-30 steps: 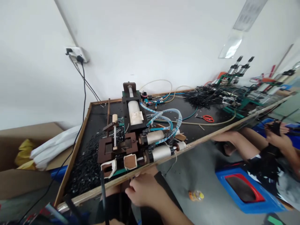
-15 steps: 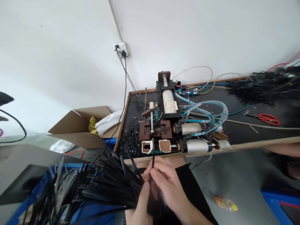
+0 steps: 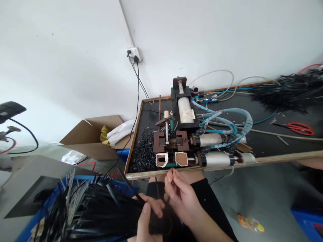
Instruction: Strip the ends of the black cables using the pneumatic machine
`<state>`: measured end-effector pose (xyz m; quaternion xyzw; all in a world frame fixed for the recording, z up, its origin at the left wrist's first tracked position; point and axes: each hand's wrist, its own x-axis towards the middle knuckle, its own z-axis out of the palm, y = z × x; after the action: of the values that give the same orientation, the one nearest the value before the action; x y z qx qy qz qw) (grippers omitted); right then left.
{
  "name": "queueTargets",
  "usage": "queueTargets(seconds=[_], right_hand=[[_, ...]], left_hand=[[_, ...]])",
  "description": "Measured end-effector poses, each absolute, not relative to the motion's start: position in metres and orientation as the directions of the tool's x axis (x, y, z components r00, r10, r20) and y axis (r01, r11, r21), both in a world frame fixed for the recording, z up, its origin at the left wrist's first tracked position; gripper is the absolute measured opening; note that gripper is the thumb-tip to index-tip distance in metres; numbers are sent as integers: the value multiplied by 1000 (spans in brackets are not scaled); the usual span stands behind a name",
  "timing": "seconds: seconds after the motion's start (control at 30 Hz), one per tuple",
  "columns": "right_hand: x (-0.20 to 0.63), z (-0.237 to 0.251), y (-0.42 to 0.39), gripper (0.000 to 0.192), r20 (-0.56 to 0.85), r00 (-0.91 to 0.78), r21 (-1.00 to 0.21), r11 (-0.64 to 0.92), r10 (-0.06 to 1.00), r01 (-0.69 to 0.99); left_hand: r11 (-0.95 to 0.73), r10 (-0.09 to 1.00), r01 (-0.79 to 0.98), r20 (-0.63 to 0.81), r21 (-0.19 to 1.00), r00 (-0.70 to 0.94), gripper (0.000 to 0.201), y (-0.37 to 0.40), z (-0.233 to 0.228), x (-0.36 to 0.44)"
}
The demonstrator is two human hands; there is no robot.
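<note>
At the bottom centre of the frame my left hand point(image 3: 148, 218) is clamped around a thick bundle of black strips point(image 3: 101, 211), its long axis running out toward the lower left. My right hand point(image 3: 180, 195) sits just beside it, fingers point(image 3: 169, 183) pinched on a single strip point(image 3: 172, 173) that points up the frame. That strip's free tip lies just below the small press point(image 3: 174, 144) at the worktop point(image 3: 277, 158) edge, and the right hand is the nearer one.
</note>
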<state>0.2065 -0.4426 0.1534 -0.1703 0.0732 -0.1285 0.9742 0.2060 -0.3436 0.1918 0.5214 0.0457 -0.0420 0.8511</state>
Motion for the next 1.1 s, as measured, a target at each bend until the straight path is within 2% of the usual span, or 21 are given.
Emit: queueTargets(seconds=[0.27,0.43,0.6,1.1], right_hand=[[213,149,-439,27,-76,974,-277,943,-211,183],[216,144,-436,30,-81,980,-273,950,-180,152],[214,146,-438,28,-85,985,-263,957,-152,124],[215,150,-441,29,-90,984,-269,955,-151,122]], left_hand=[[459,-60,140,-127,877,990,1,-337,189,206],[457,-80,151,-128,877,989,19,-333,184,208],[500,-123,166,-120,850,985,23,-334,186,210],[530,-186,198,-115,824,976,25,-337,194,210]])
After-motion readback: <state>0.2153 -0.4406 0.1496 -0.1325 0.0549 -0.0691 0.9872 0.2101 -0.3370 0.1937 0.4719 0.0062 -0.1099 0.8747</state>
